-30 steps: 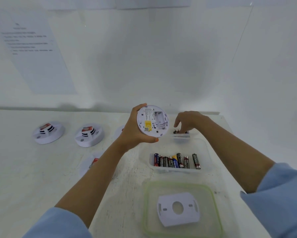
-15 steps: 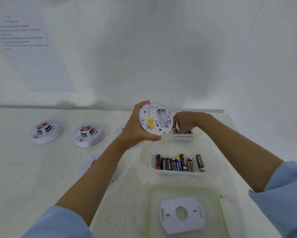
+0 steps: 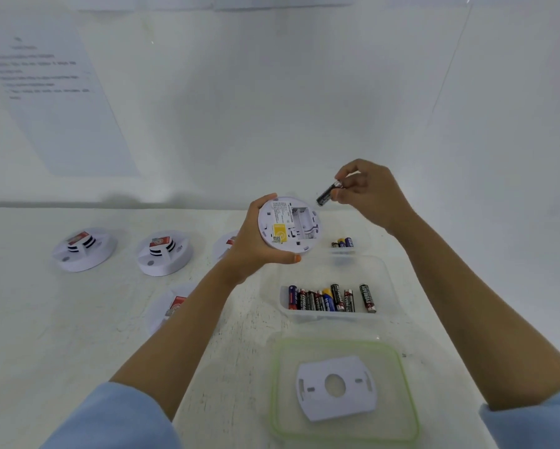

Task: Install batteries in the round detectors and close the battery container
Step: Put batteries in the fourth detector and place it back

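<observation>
The left hand (image 3: 256, 236) grips 1 round detector (image 3: 290, 225) tilted back-up so its open bay faces the right hand (image 3: 366, 192) — which pinches 1 battery (image 3: 326, 194) just above it, ready to seat — over the battery container (image 3: 382, 270).
</observation>
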`<control>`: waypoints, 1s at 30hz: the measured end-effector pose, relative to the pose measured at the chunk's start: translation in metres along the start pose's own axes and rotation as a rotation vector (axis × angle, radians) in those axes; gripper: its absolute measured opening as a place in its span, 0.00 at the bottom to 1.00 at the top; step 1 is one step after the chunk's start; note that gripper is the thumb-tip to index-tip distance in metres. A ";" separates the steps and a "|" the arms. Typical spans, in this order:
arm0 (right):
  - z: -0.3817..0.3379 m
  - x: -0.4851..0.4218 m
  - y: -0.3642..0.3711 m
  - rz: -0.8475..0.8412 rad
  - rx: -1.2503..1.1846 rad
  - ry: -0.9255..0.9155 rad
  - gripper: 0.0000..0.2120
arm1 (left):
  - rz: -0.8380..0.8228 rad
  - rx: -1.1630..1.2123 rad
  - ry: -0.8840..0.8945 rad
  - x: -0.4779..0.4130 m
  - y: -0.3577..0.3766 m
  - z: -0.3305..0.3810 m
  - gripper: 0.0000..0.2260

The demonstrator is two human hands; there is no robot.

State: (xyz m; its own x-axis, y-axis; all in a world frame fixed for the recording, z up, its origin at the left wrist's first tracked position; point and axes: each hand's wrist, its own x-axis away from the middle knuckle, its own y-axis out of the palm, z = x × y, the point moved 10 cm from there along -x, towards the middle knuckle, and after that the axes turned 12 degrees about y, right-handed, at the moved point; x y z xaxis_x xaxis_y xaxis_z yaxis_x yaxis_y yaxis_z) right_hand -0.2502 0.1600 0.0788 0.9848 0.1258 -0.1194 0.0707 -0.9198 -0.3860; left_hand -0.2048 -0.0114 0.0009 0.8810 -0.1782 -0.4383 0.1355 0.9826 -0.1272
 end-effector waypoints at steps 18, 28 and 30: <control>-0.039 0.066 0.017 0.005 0.165 -0.126 0.09 | -0.074 0.072 0.031 0.017 0.032 0.034 0.44; -0.038 0.086 0.030 -0.185 0.246 -0.281 0.10 | -0.034 0.109 0.026 0.021 0.026 0.037 0.43; -0.033 0.086 0.031 -0.199 0.246 -0.281 0.09 | -0.035 0.104 0.028 0.021 0.026 0.037 0.43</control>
State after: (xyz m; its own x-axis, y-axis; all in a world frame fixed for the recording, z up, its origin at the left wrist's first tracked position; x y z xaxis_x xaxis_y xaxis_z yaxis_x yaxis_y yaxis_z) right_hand -0.1586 0.1301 0.0867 0.8722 0.4193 -0.2521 0.1812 -0.7555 -0.6295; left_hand -0.1661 0.0125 0.0217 0.8622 -0.2127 -0.4598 0.2139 0.9756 -0.0502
